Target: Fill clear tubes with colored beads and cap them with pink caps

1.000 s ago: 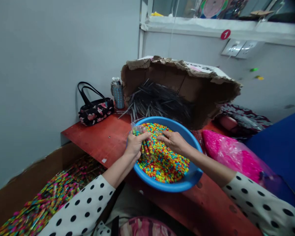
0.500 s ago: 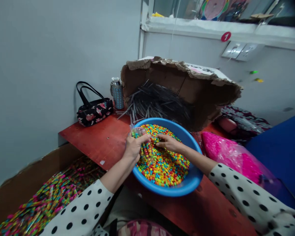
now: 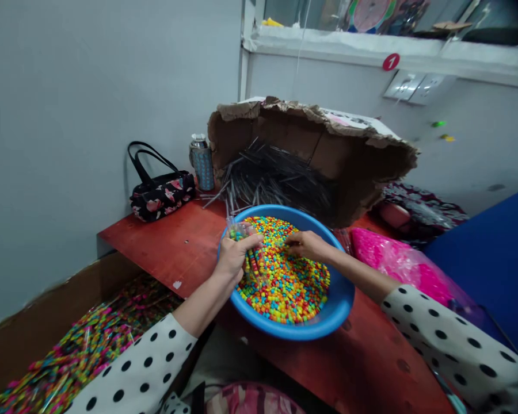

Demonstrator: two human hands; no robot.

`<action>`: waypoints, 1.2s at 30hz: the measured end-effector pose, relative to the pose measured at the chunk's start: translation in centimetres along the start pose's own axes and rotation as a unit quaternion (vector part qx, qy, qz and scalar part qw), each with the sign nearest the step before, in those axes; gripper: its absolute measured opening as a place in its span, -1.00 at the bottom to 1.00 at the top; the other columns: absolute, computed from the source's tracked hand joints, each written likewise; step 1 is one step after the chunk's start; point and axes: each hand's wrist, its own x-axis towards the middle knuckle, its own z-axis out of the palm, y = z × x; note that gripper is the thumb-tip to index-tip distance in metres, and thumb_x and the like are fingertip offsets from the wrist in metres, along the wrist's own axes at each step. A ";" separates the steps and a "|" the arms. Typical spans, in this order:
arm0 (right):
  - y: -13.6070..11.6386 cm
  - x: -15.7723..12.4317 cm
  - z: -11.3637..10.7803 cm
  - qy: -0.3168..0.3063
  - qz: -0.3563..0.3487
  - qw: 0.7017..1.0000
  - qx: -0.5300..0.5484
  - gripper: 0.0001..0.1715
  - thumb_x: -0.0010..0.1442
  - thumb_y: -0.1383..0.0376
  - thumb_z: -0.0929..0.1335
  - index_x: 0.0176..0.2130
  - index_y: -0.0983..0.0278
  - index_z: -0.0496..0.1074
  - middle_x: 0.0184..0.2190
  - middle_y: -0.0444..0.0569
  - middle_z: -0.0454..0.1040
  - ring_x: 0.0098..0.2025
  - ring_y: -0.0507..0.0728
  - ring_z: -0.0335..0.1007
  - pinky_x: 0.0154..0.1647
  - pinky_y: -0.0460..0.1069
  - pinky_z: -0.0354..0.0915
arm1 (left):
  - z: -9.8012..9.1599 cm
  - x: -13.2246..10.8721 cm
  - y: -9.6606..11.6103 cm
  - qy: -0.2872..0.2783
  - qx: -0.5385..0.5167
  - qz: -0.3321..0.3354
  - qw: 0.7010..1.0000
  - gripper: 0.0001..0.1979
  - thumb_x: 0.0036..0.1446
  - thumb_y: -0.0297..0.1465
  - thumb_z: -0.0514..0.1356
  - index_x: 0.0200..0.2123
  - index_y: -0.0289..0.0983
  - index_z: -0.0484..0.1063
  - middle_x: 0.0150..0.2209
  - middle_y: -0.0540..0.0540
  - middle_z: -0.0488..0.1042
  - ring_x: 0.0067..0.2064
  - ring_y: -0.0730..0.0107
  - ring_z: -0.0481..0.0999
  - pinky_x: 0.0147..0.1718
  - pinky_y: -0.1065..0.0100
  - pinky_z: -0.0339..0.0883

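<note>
My left hand [image 3: 233, 256] is closed around a bundle of clear plastic tubes [image 3: 254, 261], held at a slant over the left side of a blue basin [image 3: 280, 332]. Colourful candies show inside several of the tubes. Loose small candies [image 3: 293, 293] in red, yellow, orange, green and blue fill much of the basin. Over the candies on the right side is my right hand [image 3: 311, 247], its fingers curled down and drawn together. What they hold, if anything, is hidden.
Behind the basin, a torn cardboard box [image 3: 354, 155] lies open with many clear tubes [image 3: 276, 178]. A floral handbag [image 3: 164, 195] and a flask [image 3: 202, 164] stand left on the red table [image 3: 155, 241]. Candy-filled tubes [image 3: 86, 345] lie lower left; a pink plastic bag [image 3: 397, 261] is right.
My right hand has moved right, away from the left hand and the tubes, staying over the candies. My left hand still grips the bundle. The whole view has shifted slightly.
</note>
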 end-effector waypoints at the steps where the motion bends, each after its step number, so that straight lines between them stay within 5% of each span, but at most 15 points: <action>1: -0.1 0.0 0.1 0.004 0.002 0.997 0.079 -0.76 0.01 0.27 0.37 -0.24 0.24 0.50 -0.30 -0.05 0.52 -0.26 0.14 0.39 -0.20 0.01 0.24 | 0.0 0.0 0.0 -0.001 -0.001 -0.001 1.000 -0.62 -0.36 -0.45 0.40 -0.37 -0.27 0.39 -0.58 0.12 0.41 -0.57 0.50 0.45 -0.52 0.45 0.34; 5: -1.2 0.0 0.4 0.043 0.025 0.910 0.411 -0.67 -0.04 0.20 0.42 -0.22 0.26 0.48 -0.30 -0.06 0.50 -0.31 0.07 0.36 -0.24 -0.01 0.25 | 0.1 0.0 0.0 -0.012 0.002 -0.003 1.000 -0.59 -0.34 -0.48 0.39 -0.33 -0.26 0.37 -0.53 0.08 0.43 -0.51 0.45 0.48 -0.47 0.43 0.35; 8: -2.2 -0.5 0.3 0.065 0.043 0.847 0.526 -0.65 -0.11 0.22 0.46 -0.26 0.27 0.48 -0.30 -0.05 0.48 -0.38 0.02 0.33 -0.33 -0.04 0.23 | 0.2 0.1 0.1 -0.031 0.022 -0.006 0.999 -0.57 -0.34 -0.47 0.40 -0.29 -0.28 0.38 -0.49 0.03 0.46 -0.44 0.40 0.51 -0.43 0.41 0.35; 15: -5.0 -3.3 -0.9 0.157 0.018 0.794 0.587 -0.69 -0.20 0.28 0.50 -0.36 0.30 0.49 -0.42 -0.09 0.45 -0.47 -0.01 0.30 -0.42 -0.05 0.25 | 3.2 -1.2 0.7 -0.128 0.052 -0.002 0.990 -0.58 -0.31 -0.47 0.39 -0.28 -0.27 0.40 -0.46 0.02 0.47 -0.42 0.41 0.49 -0.39 0.39 0.33; 23: -4.4 -11.1 -1.2 0.293 0.033 0.730 0.616 -0.71 -0.15 0.22 0.49 -0.38 0.30 0.47 -0.59 -0.17 0.40 -0.59 -0.04 0.25 -0.57 -0.10 0.20 | 9.7 -7.7 -2.4 -0.208 0.045 -0.051 0.976 -0.55 -0.28 -0.45 0.40 -0.24 -0.28 0.37 -0.45 0.03 0.49 -0.44 0.46 0.46 -0.38 0.40 0.35; 25: -3.4 -12.6 -1.5 0.314 0.040 0.734 0.601 -0.71 -0.12 0.20 0.48 -0.37 0.30 0.47 -0.59 -0.19 0.38 -0.59 -0.04 0.24 -0.57 -0.11 0.19 | 10.5 -8.9 -2.8 -0.204 0.038 -0.061 0.976 -0.53 -0.28 -0.46 0.40 -0.23 -0.27 0.35 -0.45 0.04 0.49 -0.44 0.48 0.46 -0.37 0.42 0.35; 28: -2.4 -12.9 -2.3 0.311 0.029 0.779 0.544 -0.73 -0.07 0.17 0.45 -0.37 0.30 0.46 -0.57 -0.19 0.39 -0.56 -0.05 0.24 -0.55 -0.12 0.18 | 10.3 -9.2 -2.4 -0.175 0.044 -0.039 0.983 -0.52 -0.27 -0.47 0.39 -0.21 -0.26 0.34 -0.46 0.04 0.49 -0.44 0.48 0.48 -0.37 0.43 0.36; 34: -3.8 -8.4 -3.6 0.246 -0.064 0.820 0.513 -0.78 0.05 0.17 0.36 -0.33 0.27 0.39 -0.38 -0.12 0.46 -0.40 -0.01 0.34 -0.40 -0.10 0.25 | 5.8 -7.4 0.6 -0.066 0.035 -0.016 0.997 -0.54 -0.29 -0.48 0.40 -0.24 -0.29 0.35 -0.45 0.03 0.46 -0.34 0.26 0.56 -0.37 0.34 0.43; 36: -3.9 -6.9 -3.5 0.216 -0.086 0.858 0.458 -0.79 0.09 0.20 0.32 -0.26 0.26 0.34 -0.33 -0.08 0.48 -0.36 0.02 0.38 -0.39 -0.08 0.26 | 4.5 -7.2 1.4 -0.052 0.029 -0.028 0.998 -0.55 -0.28 -0.47 0.39 -0.24 -0.28 0.35 -0.46 0.03 0.46 -0.33 0.21 0.57 -0.38 0.31 0.45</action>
